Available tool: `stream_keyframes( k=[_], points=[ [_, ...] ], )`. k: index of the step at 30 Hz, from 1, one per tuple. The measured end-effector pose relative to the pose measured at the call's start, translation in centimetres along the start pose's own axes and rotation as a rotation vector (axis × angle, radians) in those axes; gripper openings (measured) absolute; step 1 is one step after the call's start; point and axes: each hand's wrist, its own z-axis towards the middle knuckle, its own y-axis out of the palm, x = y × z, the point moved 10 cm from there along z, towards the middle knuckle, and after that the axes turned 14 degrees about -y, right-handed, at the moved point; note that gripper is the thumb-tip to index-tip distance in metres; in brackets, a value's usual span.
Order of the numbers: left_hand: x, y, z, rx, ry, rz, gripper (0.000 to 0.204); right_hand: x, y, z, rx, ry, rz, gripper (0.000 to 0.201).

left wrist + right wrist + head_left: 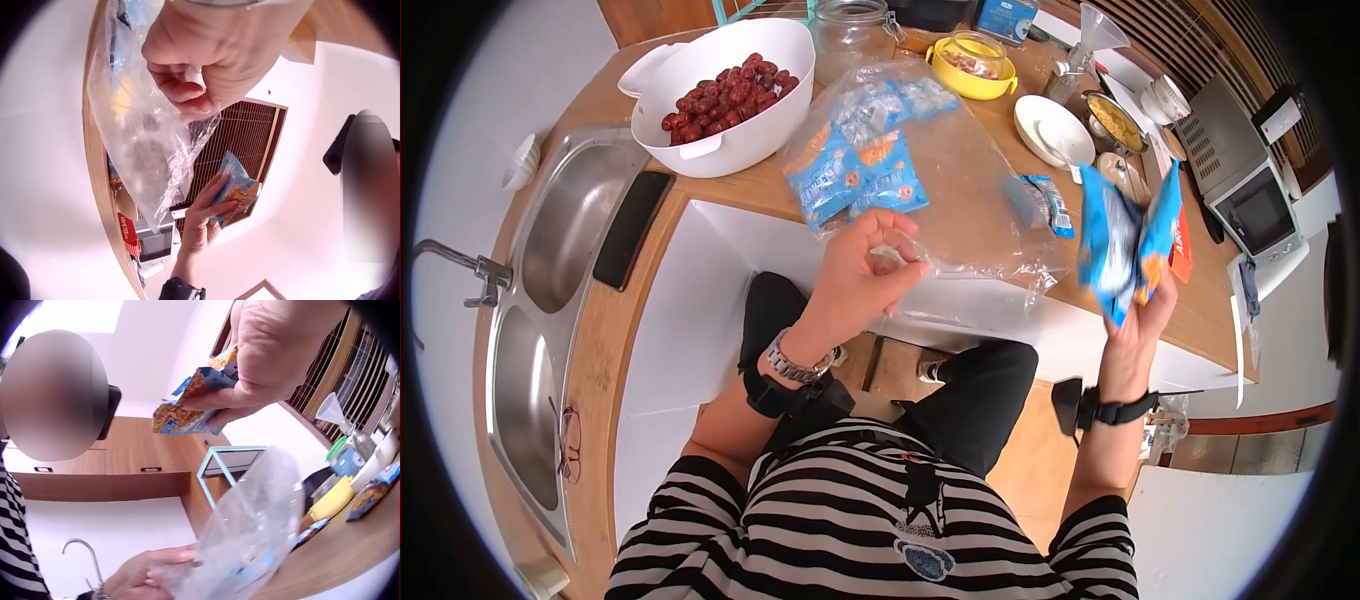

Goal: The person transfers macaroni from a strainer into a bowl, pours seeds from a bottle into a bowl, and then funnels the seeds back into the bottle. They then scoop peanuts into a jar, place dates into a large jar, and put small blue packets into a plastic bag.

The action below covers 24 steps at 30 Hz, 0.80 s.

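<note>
My left hand (850,275) pinches the mouth edge of a large clear plastic bag (970,205), which lies over the counter's front edge. Several blue snack packets (825,178) sit toward the bag's far left end. Raised at the right, my right hand (1138,330) grips blue snack packets (1108,245) between thumb and fingers. In the right wrist view the held packets (178,419) show golden crunchy pieces on their fronts. On the counter between the hands lies another small blue packet (1055,205), close to the bag's right side.
A white basin (795,95) of red dates (730,100) stands at the back left, beside the steel sink (565,240). Behind the bag are a glass jar (850,40) and a yellow bowl (980,85). White dishes (1050,125) and a microwave (1255,205) are at the right.
</note>
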Motion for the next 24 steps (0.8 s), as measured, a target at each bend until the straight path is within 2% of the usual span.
stream_keyframes(
  k=[1,2,3,5,7,9,11,15,17,19,20,22,23,24],
  points=[
    [0.6,0.1,-0.5,-0.007,0.040,-0.018,0.024,0.3,-0.8,-1.3,0.097,0.003,0.007,0.043],
    [1.1,0.2,-1.0,-0.012,0.079,-0.036,0.022,1.5,1.1,-2.1,0.037,0.031,-0.099,0.052],
    [0.9,0.2,-1.2,-0.009,0.075,-0.036,0.022,2.4,0.3,-3.8,0.233,0.061,-0.103,0.058],
    [0.9,-0.9,-1.8,0.125,0.105,-0.054,0.020,6.1,3.0,-5.7,0.160,0.267,-0.035,0.056],
    [0.9,-1.3,-2.2,0.176,0.134,-0.047,0.022,9.0,4.7,-7.5,0.068,0.565,0.016,0.052],
    [1.2,-1.5,-2.8,0.229,0.164,-0.040,0.024,10.7,6.2,-8.0,0.089,0.661,-0.107,0.048],
    [2.7,-1.1,-3.6,0.284,0.269,0.038,0.027,11.3,5.6,-8.0,0.071,0.663,-0.187,0.047],
    [1.4,-1.3,-3.3,0.223,0.240,0.069,0.025,10.8,5.2,-6.3,0.059,0.551,-0.088,0.045],
    [1.9,-1.6,-3.8,0.302,0.241,0.285,0.024,9.3,3.7,-5.0,0.126,0.359,-0.222,0.044],
    [2.2,-2.0,-3.7,0.351,0.260,0.276,0.020,9.2,3.6,-5.0,0.095,0.366,-0.285,0.044],
    [2.5,-2.4,-3.7,0.399,0.280,0.268,0.016,9.4,4.2,-5.4,-0.030,0.404,-0.354,0.044],
    [2.6,-2.4,-3.5,0.390,0.248,0.242,0.012,10.1,5.2,-5.9,-0.254,0.463,-0.554,0.045],
    [2.4,-2.3,-3.4,0.377,0.218,0.221,0.009,10.3,5.7,-5.8,-0.254,0.465,-0.556,0.045],
    [2.4,-2.0,-3.3,0.375,0.219,0.219,0.009,11.1,5.5,-6.2,-0.198,0.556,-0.594,0.045]
  ],
)
